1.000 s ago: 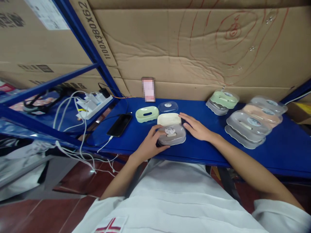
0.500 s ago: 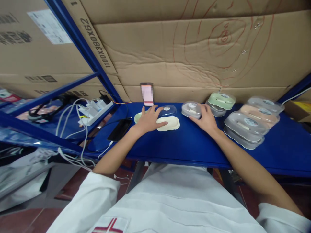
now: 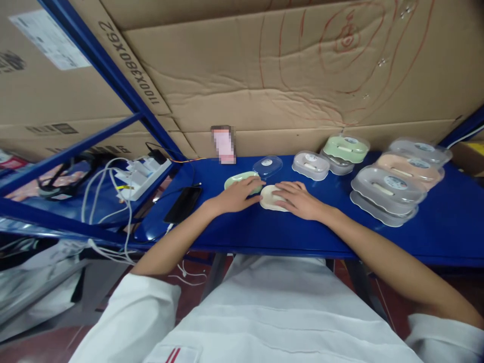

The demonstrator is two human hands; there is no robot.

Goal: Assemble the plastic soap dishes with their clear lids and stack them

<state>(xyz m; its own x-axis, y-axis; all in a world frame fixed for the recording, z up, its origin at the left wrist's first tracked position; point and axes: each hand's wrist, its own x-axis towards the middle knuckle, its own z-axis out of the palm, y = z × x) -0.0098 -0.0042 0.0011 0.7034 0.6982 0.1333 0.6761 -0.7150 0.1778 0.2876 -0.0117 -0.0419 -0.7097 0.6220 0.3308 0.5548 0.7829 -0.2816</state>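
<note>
A cream soap dish [image 3: 270, 200] with a wavy rim lies on the blue bench, without a lid. The fingers of my right hand [image 3: 302, 200] bend over its right side and grip it. My left hand [image 3: 240, 195] reaches in from the left with its fingers stretched out and its thumb apart, near the cream dish's left end. Partly under those fingers is a pale green soap dish [image 3: 236, 179], its right end hidden. Behind the two dishes rests a clear lid [image 3: 267, 165] with a round white label.
A lidded grey-lilac soap dish [image 3: 311, 165], a lidded green one [image 3: 347, 148] and a grey stack [image 3: 389, 189] stand to the right. A black phone [image 3: 183, 204], power strip [image 3: 141, 174] and cables lie left. A lit phone [image 3: 224, 145] leans on the cardboard [image 3: 264, 121].
My right hand has left the lidded grey-lilac dish and come left onto the cream dish. The cream and green dishes have shifted right. My left hand has moved slightly right.
</note>
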